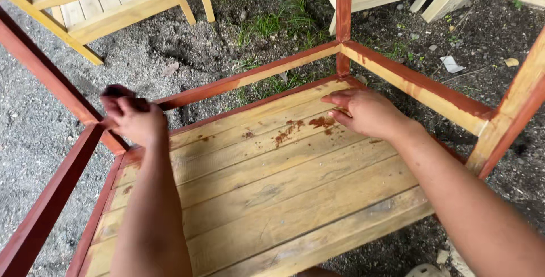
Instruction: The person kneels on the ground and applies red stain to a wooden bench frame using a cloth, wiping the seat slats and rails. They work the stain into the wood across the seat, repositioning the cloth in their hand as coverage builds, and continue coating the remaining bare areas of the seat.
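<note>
Red-stained frame rail (pixel 85 119) | left hand (pixel 131 119) grip clenched on it | right hand (pixel 366 112) spread flat on planks (pixel 272 197)

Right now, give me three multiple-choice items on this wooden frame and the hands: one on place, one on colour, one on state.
1. Where does the right hand rest?
A. on the slatted panel
B. on the gravel
C. on the upright post

2. What colour coats the frame rails?
A. blue
B. reddish-brown
C. white

3. How is the left hand?
A. flat and open on the slats
C. hanging free in the air
B. closed at the frame's left corner

Answers:
1 A, its palm lies on the slats beside the reddish-brown drips.
2 B, the rails and post show that stain, while the slats are bare wood.
3 B, its fingers curl at the corner joint.
</note>
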Motion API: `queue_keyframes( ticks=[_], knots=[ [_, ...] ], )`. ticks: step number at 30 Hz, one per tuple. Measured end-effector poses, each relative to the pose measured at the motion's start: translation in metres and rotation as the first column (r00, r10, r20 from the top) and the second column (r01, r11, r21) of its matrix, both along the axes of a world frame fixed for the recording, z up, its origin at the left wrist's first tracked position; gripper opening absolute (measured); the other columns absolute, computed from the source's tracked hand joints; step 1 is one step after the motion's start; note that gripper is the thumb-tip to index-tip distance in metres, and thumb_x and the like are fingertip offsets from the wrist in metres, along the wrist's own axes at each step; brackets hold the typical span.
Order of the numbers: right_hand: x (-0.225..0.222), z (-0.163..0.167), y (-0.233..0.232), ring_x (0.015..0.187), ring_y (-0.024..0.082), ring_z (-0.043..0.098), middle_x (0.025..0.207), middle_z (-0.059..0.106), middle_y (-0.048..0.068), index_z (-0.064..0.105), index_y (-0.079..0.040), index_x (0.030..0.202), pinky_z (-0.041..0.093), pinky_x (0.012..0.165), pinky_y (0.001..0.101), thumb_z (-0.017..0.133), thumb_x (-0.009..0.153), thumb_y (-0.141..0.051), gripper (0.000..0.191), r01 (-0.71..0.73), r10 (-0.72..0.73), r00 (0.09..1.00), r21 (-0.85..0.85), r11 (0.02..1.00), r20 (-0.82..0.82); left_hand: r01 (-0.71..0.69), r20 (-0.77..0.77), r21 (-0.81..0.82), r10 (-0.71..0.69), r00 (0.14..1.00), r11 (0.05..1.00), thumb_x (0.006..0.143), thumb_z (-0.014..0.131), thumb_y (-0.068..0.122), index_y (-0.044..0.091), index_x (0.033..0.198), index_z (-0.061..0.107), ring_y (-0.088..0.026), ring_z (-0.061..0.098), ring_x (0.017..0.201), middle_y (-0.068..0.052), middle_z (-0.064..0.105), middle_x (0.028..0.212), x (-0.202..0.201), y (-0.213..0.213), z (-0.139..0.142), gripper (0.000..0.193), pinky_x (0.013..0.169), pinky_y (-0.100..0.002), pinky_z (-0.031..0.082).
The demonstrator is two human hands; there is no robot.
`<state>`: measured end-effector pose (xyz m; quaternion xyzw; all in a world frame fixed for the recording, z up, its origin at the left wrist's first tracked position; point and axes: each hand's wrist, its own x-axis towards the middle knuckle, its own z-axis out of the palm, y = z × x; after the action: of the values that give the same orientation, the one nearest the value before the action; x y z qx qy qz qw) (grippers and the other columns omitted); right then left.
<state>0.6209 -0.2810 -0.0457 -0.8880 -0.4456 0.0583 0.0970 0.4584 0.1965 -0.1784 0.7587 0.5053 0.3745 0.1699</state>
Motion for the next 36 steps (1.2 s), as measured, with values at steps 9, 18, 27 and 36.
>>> queue_keyframes(
  ticks=[9, 18, 27, 36],
  knots=[
    [0.056, -0.03, -0.005, 0.107, 0.033, 0.068, 0.112, 0.074, 0.012, 0.07, -0.02, 0.126, 0.051, 0.097, 0.0428, 0.062, 0.094, -0.041, 0.04, 0.14, -0.156, 0.961, -0.085, 0.986, -0.228, 0.449, -0.018, 0.243, -0.459, 0.888, 0.86, 0.088, 0.07, 0.027, 0.013, 0.127, 0.056, -0.057, 0.036, 0.135, -0.03, 0.04, 0.141, 0.191, -0.201, -0.042, 0.044, 0.108, -0.068, 0.04],
    [0.109, -0.068, -0.028, 0.105, 0.032, 0.069, 0.109, 0.075, 0.012, 0.074, -0.014, 0.115, 0.053, 0.094, 0.0442, 0.063, 0.089, -0.024, 0.03, 0.144, -0.154, 0.981, -0.095, 0.985, -0.114, 0.883, -0.376, 0.05, -0.81, 0.449, 0.466, 0.087, 0.061, 0.021, 0.019, 0.128, 0.057, -0.046, 0.057, 0.107, -0.012, 0.049, 0.136, 0.352, -0.338, -0.027, 0.041, 0.074, -0.051, 0.059],
    [0.103, -0.072, -0.036, 0.106, 0.034, 0.068, 0.111, 0.074, 0.013, 0.073, -0.011, 0.115, 0.053, 0.093, 0.0446, 0.064, 0.086, -0.021, 0.032, 0.156, -0.167, 0.974, -0.082, 0.984, -0.151, 0.853, -0.612, 0.099, -0.645, 0.459, 0.513, 0.09, 0.057, 0.024, 0.035, 0.125, 0.06, -0.041, 0.057, 0.11, -0.01, 0.047, 0.131, 0.323, -0.322, -0.016, 0.037, 0.076, -0.053, 0.06],
    [0.063, -0.042, -0.04, 0.104, 0.03, 0.069, 0.11, 0.075, 0.009, 0.074, -0.017, 0.117, 0.054, 0.092, 0.0425, 0.062, 0.087, -0.018, 0.033, 0.206, -0.22, 0.957, -0.095, 0.974, -0.186, 0.786, -0.627, -0.011, -0.617, 0.476, 0.618, 0.093, 0.059, 0.022, 0.029, 0.128, 0.06, -0.05, 0.054, 0.117, -0.016, 0.047, 0.133, 0.169, -0.201, 0.01, 0.035, 0.072, -0.054, 0.062]
  ],
)
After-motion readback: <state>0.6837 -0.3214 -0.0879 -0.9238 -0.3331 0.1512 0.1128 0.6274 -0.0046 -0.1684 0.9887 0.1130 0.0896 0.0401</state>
